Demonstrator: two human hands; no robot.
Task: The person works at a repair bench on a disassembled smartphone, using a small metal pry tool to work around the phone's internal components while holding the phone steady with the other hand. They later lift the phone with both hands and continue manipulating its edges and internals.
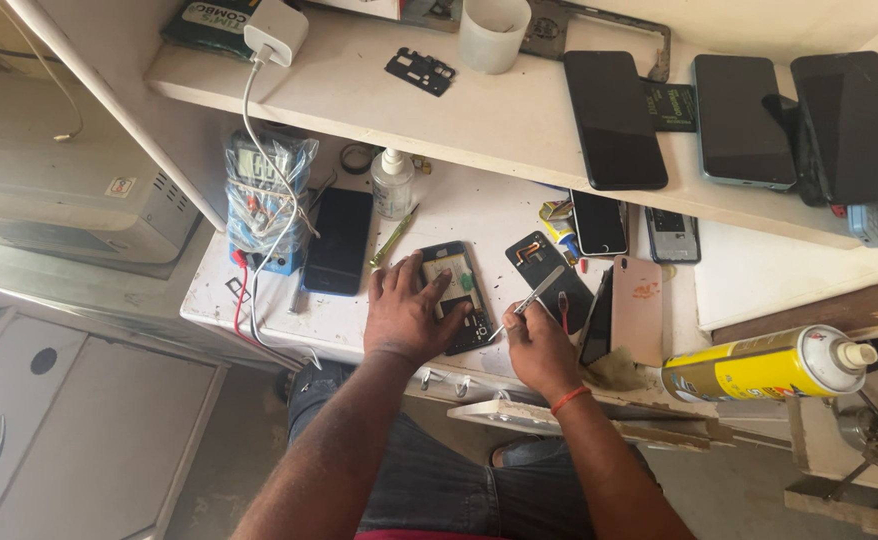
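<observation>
My left hand [406, 308] lies flat on an opened phone [456, 290] whose back is off, pinning it to the white worktop [259, 300]. My right hand [537, 340] grips metal tweezers [531, 296], whose tip points toward the opened phone's right edge. A red band sits on my right wrist. Just right of the tweezers rest a black back cover [544, 262] and a pink phone back [637, 308].
A bagged multimeter [264, 195], a dark phone [339, 240], a small clear bottle [392, 183] and a screwdriver [394, 236] lie left. A yellow spray can [764, 362] lies at right. The shelf [409, 110] above holds several phones, a cup [492, 32] and a charger [277, 30].
</observation>
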